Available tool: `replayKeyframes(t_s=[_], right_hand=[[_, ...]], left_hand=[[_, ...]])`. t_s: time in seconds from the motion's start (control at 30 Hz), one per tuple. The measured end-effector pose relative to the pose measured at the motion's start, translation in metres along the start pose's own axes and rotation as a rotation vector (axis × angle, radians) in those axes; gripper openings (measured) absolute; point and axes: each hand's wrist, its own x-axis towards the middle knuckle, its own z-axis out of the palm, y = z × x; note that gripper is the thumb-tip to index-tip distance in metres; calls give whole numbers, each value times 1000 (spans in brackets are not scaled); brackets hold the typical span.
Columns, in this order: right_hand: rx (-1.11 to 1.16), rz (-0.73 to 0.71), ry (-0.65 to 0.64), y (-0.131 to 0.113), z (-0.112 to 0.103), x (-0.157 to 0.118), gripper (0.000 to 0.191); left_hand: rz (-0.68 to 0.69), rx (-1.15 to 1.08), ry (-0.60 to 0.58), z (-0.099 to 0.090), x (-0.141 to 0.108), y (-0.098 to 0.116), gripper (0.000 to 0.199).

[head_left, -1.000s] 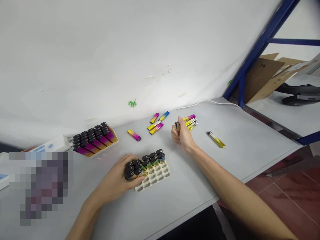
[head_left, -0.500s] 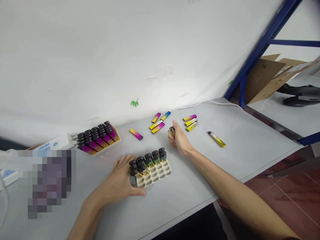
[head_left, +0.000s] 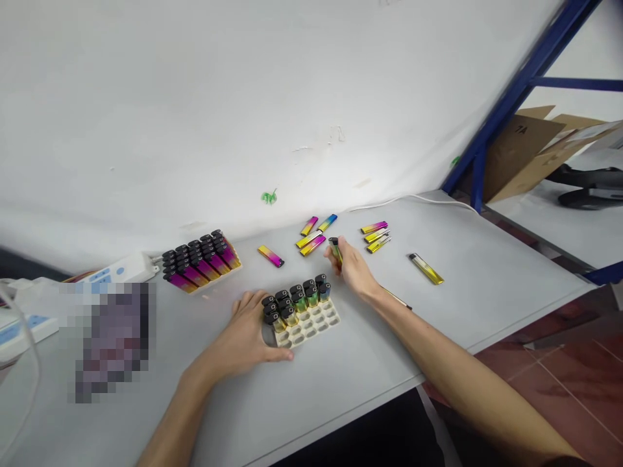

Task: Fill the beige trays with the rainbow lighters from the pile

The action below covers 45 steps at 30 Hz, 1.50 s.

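1. Compared with half a second ago, the right hand [head_left: 353,269] has moved left and nearer the tray, and the disposable lighter [head_left: 335,250] pinched between its thumb and fingertips now tilts, with its yellow-green body showing below a dark head.
2. The left hand [head_left: 248,327] stays spread flat on the counter [head_left: 341,395], its fingers apart and its thumb running along the near edge of the cream moulded tray [head_left: 311,326].
3. That tray holds upright black-topped lighters [head_left: 296,301] in its far rows, while its near slots stand open. Their number looks unchanged, though the left end is too crowded to count exactly.
4. Farther left, a second tray [head_left: 214,277] is packed with black-topped lighters [head_left: 199,259] with magenta-to-gold bodies.
5. Loose gradient lighters lie on the counter beyond the hands: a group of four [head_left: 314,233] just left of the pinched lighter, a single one [head_left: 270,255] left of them, three side by side [head_left: 377,237] to the right, and a yellow one [head_left: 426,268] apart from those.
6. A white power strip [head_left: 121,269] sits just left of the packed tray, and a white cable [head_left: 413,198] runs along the counter's far edge.
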Motion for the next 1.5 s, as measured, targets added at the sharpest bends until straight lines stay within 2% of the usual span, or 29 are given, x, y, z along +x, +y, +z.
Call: replayKeyframes(t_s=[0.2, 0.3, 0.37, 0.47, 0.6, 0.73, 0.9, 1.0, 1.1, 1.2, 1.27, 1.37, 1.5], right_hand=[[-365, -297, 59, -30, -22, -24, 29], [-365, -353, 99, -44, -29, -45, 19], [-334, -365, 66, -48, -25, -59, 20], [-368, -353, -59, -41, -10, -75, 23], [-522, -362, -198, -18, 12, -81, 18], [-733, -419, -194, -8, 21, -82, 20], [-959, -520, -147, -14, 21, -85, 23], [-1018, -445, 9, -19, 3, -86, 24], [-1188, -296, 163, -21, -38, -89, 23], [-1390, -180, 61, -17, -82, -96, 19], [-1439, -95, -9, -12, -101, -101, 16], [-1369, -37, -59, -10, -110, -102, 14], [-1056, -26, -61, -23, -104, -87, 19]], left_hand=[[0, 0, 37, 6, 4, -6, 96], [-4, 3, 22, 5, 4, -5, 93], [-8, 2, 17, 4, 4, -4, 92], [-4, -14, 21, 3, 4, -3, 90], [-3, -28, 22, 2, 3, -1, 83], [-5, -27, 14, 0, 3, 3, 75], [0, -26, 3, 0, 3, 2, 76], [2, -28, 11, 2, 3, -1, 85], [9, -47, 27, 3, 3, -4, 87], [7, -68, 28, 2, 3, -3, 86], [3, -67, 27, 2, 4, -3, 88], [-1, -52, 20, 3, 4, -3, 88], [4, -22, 16, 4, 3, -3, 89]])
